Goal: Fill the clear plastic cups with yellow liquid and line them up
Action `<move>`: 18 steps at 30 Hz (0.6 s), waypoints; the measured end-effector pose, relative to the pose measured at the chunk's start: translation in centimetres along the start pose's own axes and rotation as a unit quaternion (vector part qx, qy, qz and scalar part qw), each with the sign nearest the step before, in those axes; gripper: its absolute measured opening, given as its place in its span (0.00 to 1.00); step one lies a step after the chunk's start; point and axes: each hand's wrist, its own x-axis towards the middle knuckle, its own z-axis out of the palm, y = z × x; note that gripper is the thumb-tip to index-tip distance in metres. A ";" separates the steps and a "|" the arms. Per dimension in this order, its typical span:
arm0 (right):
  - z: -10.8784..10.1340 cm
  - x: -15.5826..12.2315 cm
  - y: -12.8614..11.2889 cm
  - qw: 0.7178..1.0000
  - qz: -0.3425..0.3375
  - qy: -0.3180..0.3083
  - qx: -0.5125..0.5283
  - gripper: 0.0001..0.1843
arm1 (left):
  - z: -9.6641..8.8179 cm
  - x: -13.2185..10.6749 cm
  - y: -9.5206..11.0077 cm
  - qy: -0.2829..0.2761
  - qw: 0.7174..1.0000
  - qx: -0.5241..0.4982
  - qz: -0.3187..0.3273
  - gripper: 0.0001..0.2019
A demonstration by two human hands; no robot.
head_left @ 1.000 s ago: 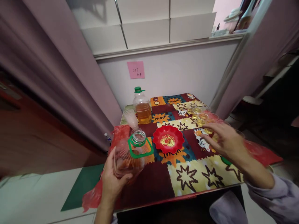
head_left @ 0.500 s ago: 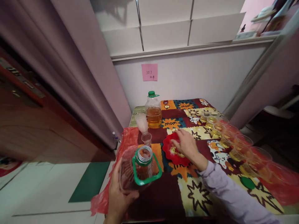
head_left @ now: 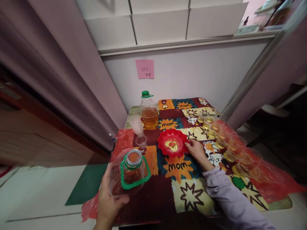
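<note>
My left hand (head_left: 109, 195) is wrapped round the side of a clear plastic jug (head_left: 115, 179) that has a green handle ring and an uncapped mouth. With thumb and fingers, my right hand (head_left: 195, 150) pinches the right rim of a red scalloped plate (head_left: 165, 150), which has a yellow design in its middle. A single clear plastic cup (head_left: 141, 141) stands just behind the jug. Beside it leans a stack of clear cups (head_left: 136, 124). Behind these is a second jug (head_left: 150, 118), capped in green and partly filled with amber liquid.
Rows of plastic cups (head_left: 233, 145) with yellowish liquid line the table's right side. A green cap (head_left: 238, 182) lies near them on the patterned mat (head_left: 144, 204). Red plastic film (head_left: 90, 207) hangs over the left edge. A pink note (head_left: 145, 69) is on the wall behind.
My right hand has moved from over the plate to its right rim, and the plate's middle now shows. My left hand still holds the jug. The camera view has shifted slightly.
</note>
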 end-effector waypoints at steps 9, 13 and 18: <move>-1.5 -0.3 -2.4 0.988 -0.098 0.111 0.041 0.30 | 0.2 -0.1 1.1 -0.013 1.000 -0.006 0.003 0.68; 0.5 -2.2 -8.7 0.938 -0.336 0.035 0.078 0.17 | 0.1 -0.1 1.3 -0.005 1.000 -0.004 -0.005 0.70; 6.3 -3.4 -16.2 0.895 -0.427 -0.127 -0.031 0.11 | 0.3 -0.1 1.9 -0.007 0.998 -0.057 -0.010 0.68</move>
